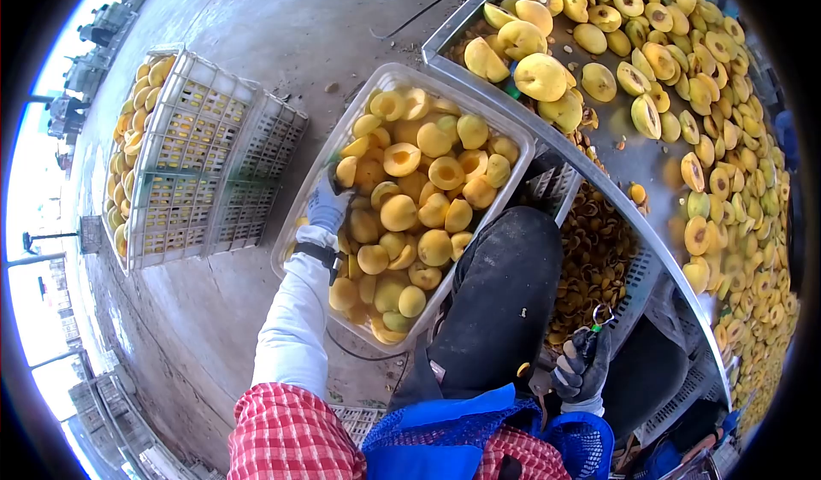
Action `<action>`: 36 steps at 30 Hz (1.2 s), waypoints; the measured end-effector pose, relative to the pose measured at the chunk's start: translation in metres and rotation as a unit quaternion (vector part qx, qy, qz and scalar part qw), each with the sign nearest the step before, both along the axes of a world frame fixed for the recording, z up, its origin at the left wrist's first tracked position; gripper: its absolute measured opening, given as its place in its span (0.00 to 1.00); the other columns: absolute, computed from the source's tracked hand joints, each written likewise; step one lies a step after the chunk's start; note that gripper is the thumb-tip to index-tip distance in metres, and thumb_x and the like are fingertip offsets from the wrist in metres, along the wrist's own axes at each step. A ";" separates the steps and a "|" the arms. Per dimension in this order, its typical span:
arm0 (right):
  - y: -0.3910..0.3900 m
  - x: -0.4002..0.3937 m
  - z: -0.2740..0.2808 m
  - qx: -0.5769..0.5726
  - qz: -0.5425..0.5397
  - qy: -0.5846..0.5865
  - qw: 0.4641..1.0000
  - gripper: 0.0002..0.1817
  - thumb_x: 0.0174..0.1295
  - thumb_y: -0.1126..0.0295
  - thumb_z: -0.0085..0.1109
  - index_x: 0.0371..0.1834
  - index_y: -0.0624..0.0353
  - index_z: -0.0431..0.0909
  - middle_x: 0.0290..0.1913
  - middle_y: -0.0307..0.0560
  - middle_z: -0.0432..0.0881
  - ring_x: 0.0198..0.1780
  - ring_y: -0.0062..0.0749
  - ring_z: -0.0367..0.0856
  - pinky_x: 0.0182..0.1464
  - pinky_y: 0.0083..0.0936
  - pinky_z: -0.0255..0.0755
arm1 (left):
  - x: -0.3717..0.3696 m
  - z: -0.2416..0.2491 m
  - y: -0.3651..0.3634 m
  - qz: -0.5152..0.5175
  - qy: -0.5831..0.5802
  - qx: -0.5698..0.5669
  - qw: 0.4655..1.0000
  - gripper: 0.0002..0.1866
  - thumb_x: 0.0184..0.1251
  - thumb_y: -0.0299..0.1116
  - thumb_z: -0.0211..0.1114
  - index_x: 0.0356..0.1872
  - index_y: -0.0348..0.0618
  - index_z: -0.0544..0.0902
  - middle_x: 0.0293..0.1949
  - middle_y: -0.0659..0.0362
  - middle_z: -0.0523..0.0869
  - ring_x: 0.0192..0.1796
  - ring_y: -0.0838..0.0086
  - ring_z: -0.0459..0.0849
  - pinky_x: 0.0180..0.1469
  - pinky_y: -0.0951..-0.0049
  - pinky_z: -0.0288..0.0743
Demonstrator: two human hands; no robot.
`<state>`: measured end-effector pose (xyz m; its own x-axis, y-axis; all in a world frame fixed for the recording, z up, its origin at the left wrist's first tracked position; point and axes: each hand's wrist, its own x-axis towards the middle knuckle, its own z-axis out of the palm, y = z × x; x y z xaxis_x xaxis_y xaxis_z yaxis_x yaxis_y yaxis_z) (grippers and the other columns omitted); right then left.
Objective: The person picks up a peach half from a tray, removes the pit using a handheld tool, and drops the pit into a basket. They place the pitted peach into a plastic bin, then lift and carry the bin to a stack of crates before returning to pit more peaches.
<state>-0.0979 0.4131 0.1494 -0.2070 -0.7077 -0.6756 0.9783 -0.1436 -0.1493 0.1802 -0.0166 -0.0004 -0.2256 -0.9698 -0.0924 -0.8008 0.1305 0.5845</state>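
Note:
A clear plastic tub (282, 223) full of halved yellow peaches (398, 213) stands on the floor to the left of my knee. My left hand (327, 205), in a light glove with dark fingertips, reaches over its left side. The fingers are closed around a peach half (345, 171) at the edge of the pile. Low beside my right leg, my right hand (581, 367) wears a grey and black glove. It grips a small pitting tool (601, 316) with a curved metal loop and a green collar, pointing upward. The tool's handle is hidden in the fist.
A metal-edged table (637, 215) carries many peach halves at the right. Below its rim, a crate (637, 279) holds brown pits and scraps. White slatted crates (192, 151) with peaches stand at the left. A dark cable (428, 3) lies on the concrete floor.

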 end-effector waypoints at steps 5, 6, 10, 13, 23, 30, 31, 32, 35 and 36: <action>0.001 0.001 -0.008 0.077 0.040 0.073 0.994 0.25 0.69 0.43 0.40 0.39 0.55 0.74 0.16 0.36 0.62 0.09 0.19 0.53 0.09 0.17 0.45 | 0.002 0.040 0.012 -0.024 -0.180 -0.170 0.969 0.20 0.60 0.34 0.60 0.55 0.48 0.75 0.49 0.53 0.80 0.46 0.57 0.80 0.47 0.63 0.75; 0.000 0.002 -0.008 0.091 0.050 0.078 0.992 0.25 0.69 0.43 0.41 0.38 0.54 0.74 0.15 0.36 0.62 0.09 0.19 0.52 0.09 0.16 0.45 | 0.004 0.035 0.014 -0.091 -0.243 -0.207 0.943 0.22 0.60 0.34 0.60 0.57 0.49 0.74 0.52 0.54 0.78 0.50 0.57 0.79 0.49 0.62 0.75; -0.003 0.001 -0.006 0.170 0.084 0.116 0.975 0.24 0.67 0.42 0.44 0.37 0.52 0.74 0.16 0.35 0.64 0.10 0.18 0.53 0.11 0.16 0.44 | 0.000 0.008 0.022 -0.128 -0.193 -0.269 0.935 0.27 0.58 0.36 0.63 0.61 0.48 0.70 0.52 0.52 0.77 0.53 0.56 0.77 0.56 0.59 0.71; -0.005 0.001 -0.006 0.192 0.088 0.141 0.967 0.24 0.66 0.41 0.46 0.36 0.51 0.74 0.16 0.34 0.63 0.10 0.18 0.53 0.11 0.16 0.44 | -0.023 0.023 0.019 -0.020 -0.087 -0.160 0.983 0.29 0.59 0.48 0.65 0.59 0.45 0.72 0.57 0.47 0.75 0.57 0.52 0.75 0.57 0.58 0.69; -0.017 0.003 -0.001 0.231 0.104 0.181 0.950 0.23 0.65 0.42 0.49 0.33 0.52 0.73 0.16 0.32 0.64 0.11 0.17 0.56 0.11 0.14 0.46 | -0.007 0.019 -0.034 0.088 0.077 0.084 0.990 0.26 0.60 0.52 0.65 0.47 0.39 0.81 0.37 0.48 0.86 0.42 0.57 0.85 0.46 0.63 0.75; -0.014 0.000 -0.004 0.258 0.131 0.183 0.940 0.23 0.66 0.42 0.48 0.35 0.52 0.72 0.15 0.31 0.62 0.10 0.16 0.55 0.11 0.14 0.46 | -0.005 0.011 -0.017 -0.016 -0.240 -0.075 0.968 0.15 0.66 0.42 0.59 0.48 0.45 0.78 0.41 0.50 0.81 0.43 0.57 0.83 0.40 0.58 0.77; -0.015 0.001 -0.003 0.256 0.130 0.190 0.939 0.22 0.66 0.42 0.48 0.34 0.52 0.72 0.15 0.31 0.62 0.10 0.16 0.55 0.11 0.14 0.46 | -0.017 0.036 -0.007 -0.042 -0.313 -0.092 0.944 0.15 0.64 0.42 0.59 0.49 0.49 0.78 0.42 0.51 0.81 0.44 0.55 0.82 0.41 0.56 0.77; -0.016 0.001 -0.002 0.254 0.128 0.197 0.938 0.22 0.66 0.42 0.48 0.34 0.51 0.72 0.14 0.31 0.62 0.10 0.16 0.55 0.11 0.15 0.46 | -0.017 0.043 -0.004 -0.064 -0.300 -0.157 0.939 0.18 0.63 0.42 0.61 0.52 0.49 0.75 0.43 0.52 0.78 0.42 0.55 0.82 0.40 0.55 0.77; -0.011 0.000 -0.002 0.250 0.101 0.194 0.943 0.20 0.68 0.48 0.48 0.36 0.56 0.71 0.16 0.35 0.66 0.11 0.18 0.58 0.12 0.16 0.49 | -0.020 0.057 0.017 -0.048 -0.119 -0.280 0.951 0.23 0.64 0.44 0.61 0.55 0.43 0.74 0.43 0.49 0.78 0.43 0.52 0.80 0.43 0.57 0.76; -0.010 0.000 -0.002 0.254 0.097 0.192 0.943 0.20 0.68 0.48 0.48 0.36 0.56 0.71 0.16 0.35 0.67 0.11 0.18 0.59 0.12 0.16 0.49 | -0.013 0.044 0.021 -0.054 -0.097 -0.215 0.970 0.24 0.66 0.45 0.59 0.58 0.41 0.72 0.47 0.45 0.78 0.44 0.50 0.79 0.46 0.58 0.75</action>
